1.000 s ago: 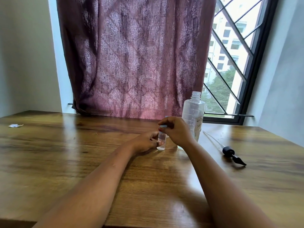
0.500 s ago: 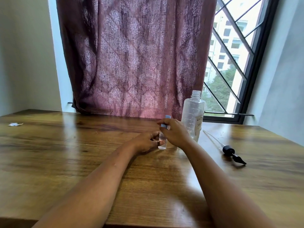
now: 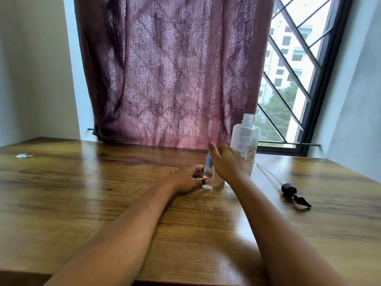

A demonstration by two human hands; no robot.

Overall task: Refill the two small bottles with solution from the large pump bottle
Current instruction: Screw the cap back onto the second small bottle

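A small clear bottle [image 3: 208, 176] with a pale blue cap stands on the wooden table [image 3: 82, 193] a little beyond its middle. My left hand [image 3: 185, 179] grips the lower part of the small bottle from the left. My right hand [image 3: 228, 162] hovers just right of the cap with its fingers loosely spread, blurred by motion and holding nothing. Behind my right hand stands the large clear bottle [image 3: 245, 137], its neck uncovered and a handwritten label on its side. Its black pump head with a long dip tube [image 3: 288, 189] lies on the table to the right. A second small bottle is not visible.
A maroon patterned curtain [image 3: 175, 69] hangs just behind the table's far edge. A barred window [image 3: 292, 79] is at the right. A small scrap of white paper [image 3: 23, 155] lies at the far left of the table.
My right hand has let go of the small bottle's cap and lifted away to the right, fingers opening. My left hand still holds the bottle in the same spot.
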